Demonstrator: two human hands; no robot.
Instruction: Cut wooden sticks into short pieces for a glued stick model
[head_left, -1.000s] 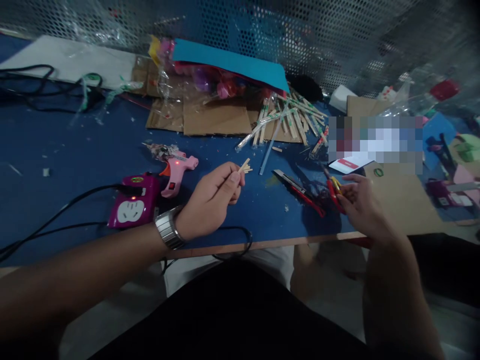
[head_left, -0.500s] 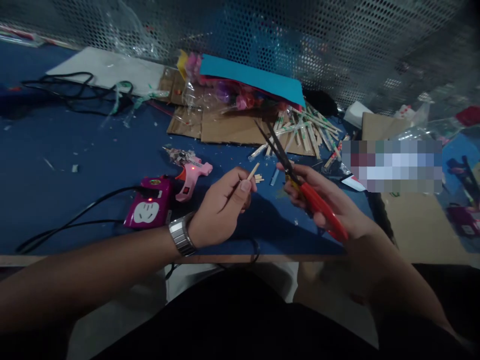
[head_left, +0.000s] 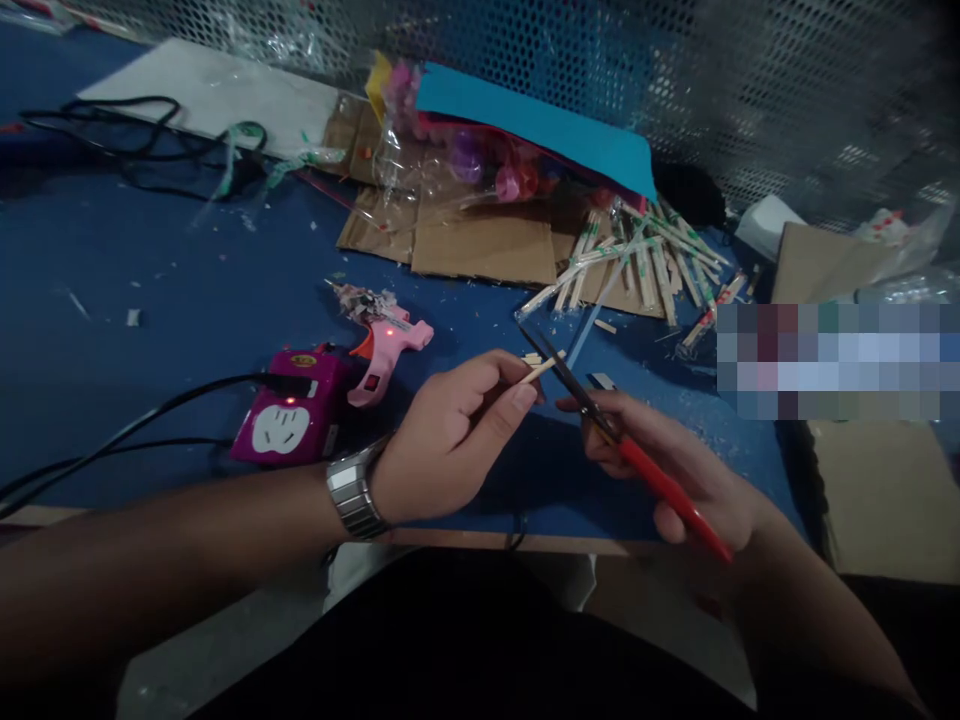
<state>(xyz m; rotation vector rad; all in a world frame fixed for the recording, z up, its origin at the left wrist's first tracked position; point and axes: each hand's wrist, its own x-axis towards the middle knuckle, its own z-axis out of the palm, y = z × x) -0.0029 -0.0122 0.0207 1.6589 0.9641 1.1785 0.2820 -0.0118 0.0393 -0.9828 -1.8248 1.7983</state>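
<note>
Between thumb and fingers, my left hand (head_left: 457, 435) pinches a short wooden chopstick piece (head_left: 541, 369), its free end pointing right. My right hand (head_left: 675, 460) is wrapped round the red handles of a pair of scissors (head_left: 660, 485). The dark blades are parted and lie at the free end of the stick; whether they touch it I cannot tell. Just behind my left fingertips lie several short cut stick pieces (head_left: 532, 359). A pink hot glue gun (head_left: 386, 350) with a lit light rests left of my left hand, its nozzle end crusted with grey residue.
A purple power adapter (head_left: 289, 405) with black cords stands at the left. Wrapped chopsticks (head_left: 645, 260) are heaped at the back on flat cardboard (head_left: 480, 235), near a blue sheet (head_left: 532, 125) over plastic-wrapped coloured items. More cardboard (head_left: 885, 500) lies right. A perforated metal panel closes the back.
The stick in my left hand has tilted lower and moved right, and the scissor blades have come to its end. The whole view has shifted slightly.
</note>
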